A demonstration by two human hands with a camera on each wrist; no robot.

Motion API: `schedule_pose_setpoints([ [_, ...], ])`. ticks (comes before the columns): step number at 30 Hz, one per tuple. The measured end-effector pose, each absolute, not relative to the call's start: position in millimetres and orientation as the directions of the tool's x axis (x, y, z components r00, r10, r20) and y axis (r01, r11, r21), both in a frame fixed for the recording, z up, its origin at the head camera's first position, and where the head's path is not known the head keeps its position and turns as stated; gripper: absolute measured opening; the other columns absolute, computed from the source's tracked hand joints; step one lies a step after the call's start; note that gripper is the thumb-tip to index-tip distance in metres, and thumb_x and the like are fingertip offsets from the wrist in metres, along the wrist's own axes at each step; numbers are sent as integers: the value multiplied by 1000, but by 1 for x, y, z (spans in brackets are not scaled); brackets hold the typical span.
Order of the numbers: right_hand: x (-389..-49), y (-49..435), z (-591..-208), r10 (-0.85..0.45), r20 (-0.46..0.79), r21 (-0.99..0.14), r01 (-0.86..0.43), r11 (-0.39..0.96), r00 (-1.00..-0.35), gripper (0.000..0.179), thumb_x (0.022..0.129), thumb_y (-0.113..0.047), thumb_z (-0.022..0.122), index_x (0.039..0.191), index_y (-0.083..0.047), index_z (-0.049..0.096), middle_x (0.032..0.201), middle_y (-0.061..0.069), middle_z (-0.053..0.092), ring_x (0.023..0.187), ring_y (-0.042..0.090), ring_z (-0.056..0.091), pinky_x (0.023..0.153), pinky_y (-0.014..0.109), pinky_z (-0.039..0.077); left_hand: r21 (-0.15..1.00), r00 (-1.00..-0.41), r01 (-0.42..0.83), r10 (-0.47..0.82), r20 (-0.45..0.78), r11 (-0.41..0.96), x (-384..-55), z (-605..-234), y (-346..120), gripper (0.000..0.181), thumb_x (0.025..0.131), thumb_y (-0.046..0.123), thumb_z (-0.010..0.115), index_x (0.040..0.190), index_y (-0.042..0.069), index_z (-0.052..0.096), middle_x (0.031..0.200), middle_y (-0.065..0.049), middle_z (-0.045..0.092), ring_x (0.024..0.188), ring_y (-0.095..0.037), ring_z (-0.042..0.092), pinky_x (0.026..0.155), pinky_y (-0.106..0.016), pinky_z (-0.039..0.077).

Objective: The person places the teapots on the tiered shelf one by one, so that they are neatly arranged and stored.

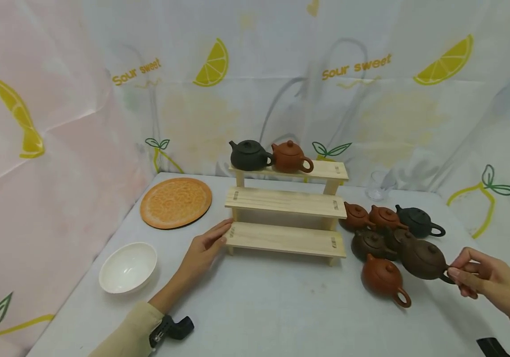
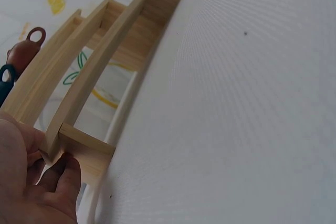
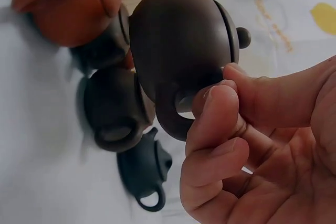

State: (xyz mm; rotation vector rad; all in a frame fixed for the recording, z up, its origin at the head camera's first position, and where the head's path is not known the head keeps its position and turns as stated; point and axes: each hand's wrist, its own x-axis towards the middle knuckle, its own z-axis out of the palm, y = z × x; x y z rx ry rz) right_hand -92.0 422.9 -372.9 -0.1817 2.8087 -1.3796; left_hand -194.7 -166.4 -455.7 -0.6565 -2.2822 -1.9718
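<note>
My right hand [image 1: 488, 277] pinches the handle of a dark brown teapot [image 1: 423, 259]. In the right wrist view this teapot [image 3: 178, 40] is tilted, its lid knob to the right. It appears raised over the other pots. My left hand [image 1: 203, 250] grips the left end of the lowest board of a three-step wooden stand [image 1: 286, 237]; in the left wrist view the fingers [image 2: 68, 184] curl under the board's corner. On the top step stand a black teapot [image 1: 249, 155] and a reddish-brown teapot [image 1: 289, 157], side by side.
Right of the stand cluster several teapots: a red-brown one [image 1: 381, 277] in front, a dark brown one [image 1: 368, 244], a black one [image 1: 417, 221] behind. A clear glass [image 1: 377, 186] stands at the back. Leftward are a white bowl [image 1: 125, 267] and a round orange-tan mat [image 1: 176, 202].
</note>
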Motion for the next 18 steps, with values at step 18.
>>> schedule_pose_setpoints([
  [18,-116,393,-349,-167,177,-811,-240,534,-970,22,99,13,58,92,-7,61,69,5,59,55,19,55,45,32,39,930,-901,357,295,318,89,-196,-458,-168,40,108,6,56,147,-3,55,159,-8,46,150,-22,33,116,-23,33],
])
